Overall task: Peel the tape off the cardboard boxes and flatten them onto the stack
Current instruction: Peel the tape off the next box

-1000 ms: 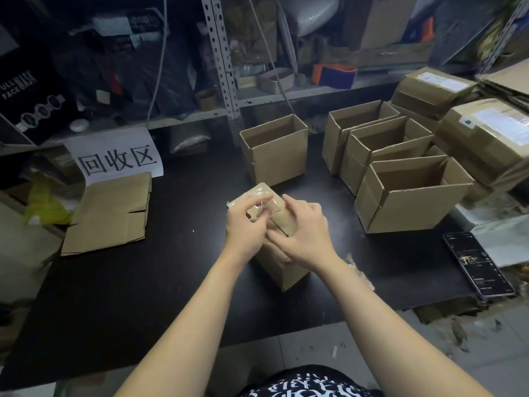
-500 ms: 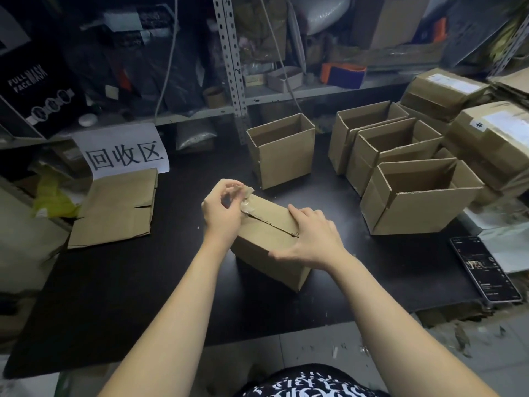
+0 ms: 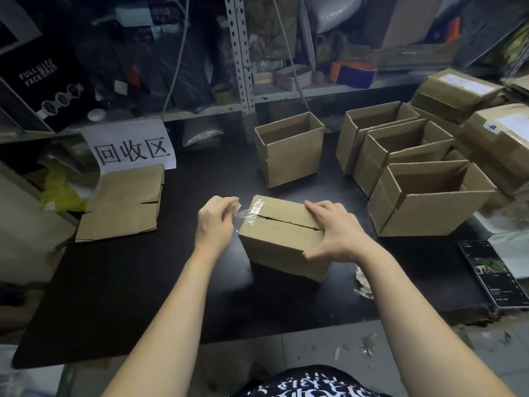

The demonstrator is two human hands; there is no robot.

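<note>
Box [image 3: 283, 239]: closed, top seam bare; judged light, stiff, best steadied by its ends.
Stack [image 3: 123, 204]: flattened, left of box.
Right hand [image 3: 337, 233]: clamped over box's right end.
Left hand [image 3: 214, 222]: pinching tape [image 3: 247, 213], thin, clingy, at box's left end.

Matt brown cardboard box [image 3: 282, 236]; glossy clear tape [image 3: 248, 214]; matt black tabletop [image 3: 137, 279]
</note>
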